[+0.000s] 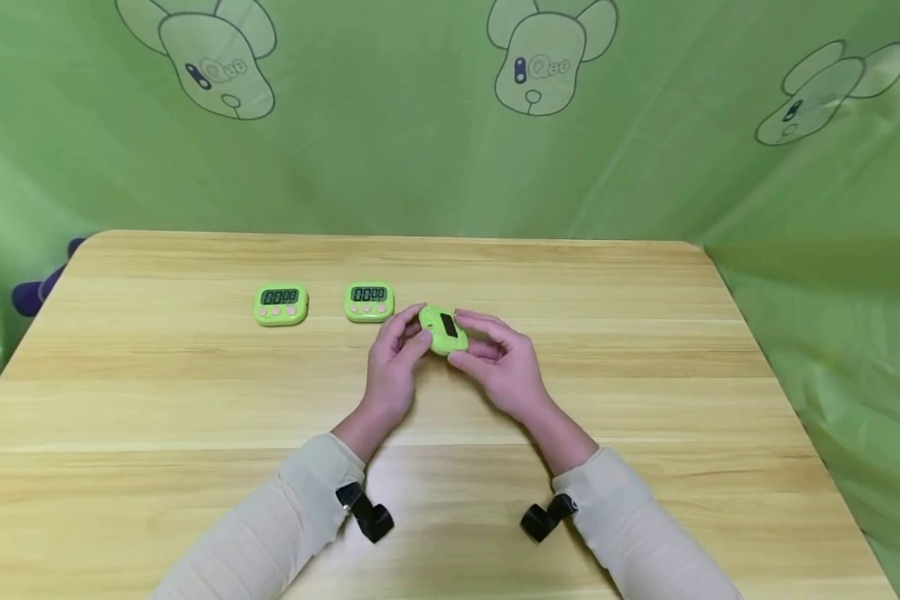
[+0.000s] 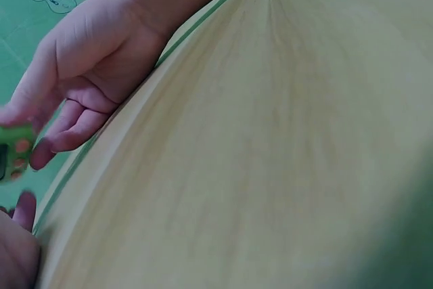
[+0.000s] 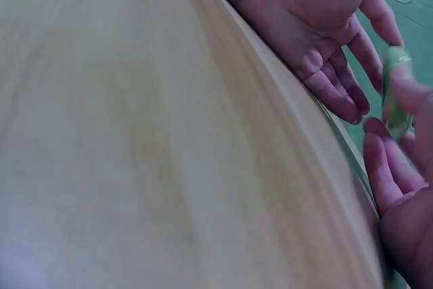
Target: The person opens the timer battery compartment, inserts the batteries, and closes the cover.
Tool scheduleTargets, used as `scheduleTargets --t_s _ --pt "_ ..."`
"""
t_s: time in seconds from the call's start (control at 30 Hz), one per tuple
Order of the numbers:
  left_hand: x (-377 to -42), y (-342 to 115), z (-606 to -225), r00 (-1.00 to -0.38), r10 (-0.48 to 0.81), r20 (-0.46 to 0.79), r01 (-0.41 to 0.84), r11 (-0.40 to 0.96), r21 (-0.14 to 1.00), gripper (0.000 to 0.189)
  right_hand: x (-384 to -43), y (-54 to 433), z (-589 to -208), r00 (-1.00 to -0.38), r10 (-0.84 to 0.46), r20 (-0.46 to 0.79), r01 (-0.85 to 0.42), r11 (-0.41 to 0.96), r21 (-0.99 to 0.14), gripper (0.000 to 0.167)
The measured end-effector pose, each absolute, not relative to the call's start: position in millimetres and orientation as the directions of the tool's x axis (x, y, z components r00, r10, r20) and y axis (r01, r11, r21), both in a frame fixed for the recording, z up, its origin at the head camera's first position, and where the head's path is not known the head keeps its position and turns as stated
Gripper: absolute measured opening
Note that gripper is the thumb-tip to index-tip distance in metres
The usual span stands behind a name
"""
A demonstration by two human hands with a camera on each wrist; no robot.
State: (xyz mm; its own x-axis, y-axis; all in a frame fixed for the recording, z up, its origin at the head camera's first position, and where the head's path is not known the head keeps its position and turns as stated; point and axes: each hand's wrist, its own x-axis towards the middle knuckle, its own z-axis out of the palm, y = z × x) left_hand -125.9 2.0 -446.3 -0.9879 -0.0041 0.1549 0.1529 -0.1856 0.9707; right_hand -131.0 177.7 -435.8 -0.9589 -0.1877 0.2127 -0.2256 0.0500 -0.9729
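A green digital timer (image 1: pixel 443 330) is held between both hands above the table, its back with a dark strip turned up in the head view. My left hand (image 1: pixel 392 367) pinches its left side between thumb and fingers. At the right side, my right hand (image 1: pixel 501 367) grips it with thumb and fingertips. Pink buttons on the timer's front (image 2: pixel 15 157) show at the edge of the left wrist view. The right wrist view catches the timer (image 3: pixel 398 89) nearly edge-on and blurred. Two similar green timers, one left (image 1: pixel 281 304) and one nearer the hands (image 1: pixel 369 302), lie face up.
The wooden table (image 1: pixel 195 400) spreads out around the hands. Behind it hangs a green curtain (image 1: pixel 390 167) printed with animal heads. A purple object (image 1: pixel 37 292) pokes out past the table's left edge. Black wrist cameras sit on both sleeves.
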Motion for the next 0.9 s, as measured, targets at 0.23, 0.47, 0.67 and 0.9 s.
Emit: scheduleTargets --t_s 0.23,0.47,0.67,0.9 --pt "-124.5 3.7 -446.6 -0.995 0.028 0.1 0.093 -0.191 0.977 0.057 -132.1 177.4 -433.0 -0.992 -0.121 0.028 -0.031 0.027 -0.999 0.034" --pt "-126.8 7.7 -448.1 -0.993 -0.015 0.12 0.121 -0.095 0.988 0.063 -136.4 173.5 -432.2 -0.999 0.046 -0.01 0.012 0.041 -0.999 0.029" --pt "-134.7 12.1 -448.2 -0.992 -0.036 0.119 0.118 0.046 0.992 0.059 -143.7 169.1 -430.7 -0.993 0.115 -0.03 0.047 0.153 -0.987 0.027" --pt "-155.6 19.0 -445.5 -0.99 0.012 0.139 0.133 0.39 0.911 0.059 -162.1 173.0 -433.3 -0.992 0.127 0.002 0.041 0.335 -0.941 0.03"
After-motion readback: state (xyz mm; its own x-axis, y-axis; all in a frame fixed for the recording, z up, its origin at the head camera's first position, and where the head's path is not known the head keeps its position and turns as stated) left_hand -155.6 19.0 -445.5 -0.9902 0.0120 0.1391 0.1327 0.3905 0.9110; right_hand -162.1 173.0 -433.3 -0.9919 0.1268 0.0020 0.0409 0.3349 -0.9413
